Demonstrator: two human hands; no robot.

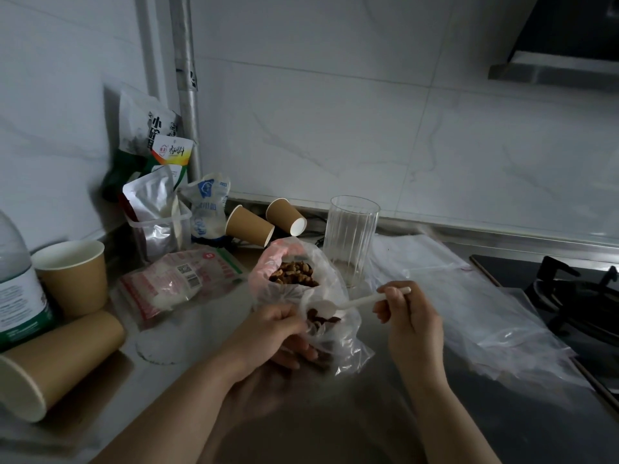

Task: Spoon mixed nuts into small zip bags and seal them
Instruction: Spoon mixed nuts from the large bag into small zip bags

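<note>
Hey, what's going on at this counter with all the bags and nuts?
A person is portioning nuts. The left hand holds a small zip bag open while the right hand tips a white plastic spoon into it. Some nuts are already inside. The big bag of mixed nuts sits open just behind, on the counter.

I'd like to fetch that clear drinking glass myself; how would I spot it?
Look along the marble wall to the back of the steel counter. The glass stands upright just behind the open bag of nuts. Unlike the brown paper cups to its left, it is tall, ribbed and see-through.
</note>
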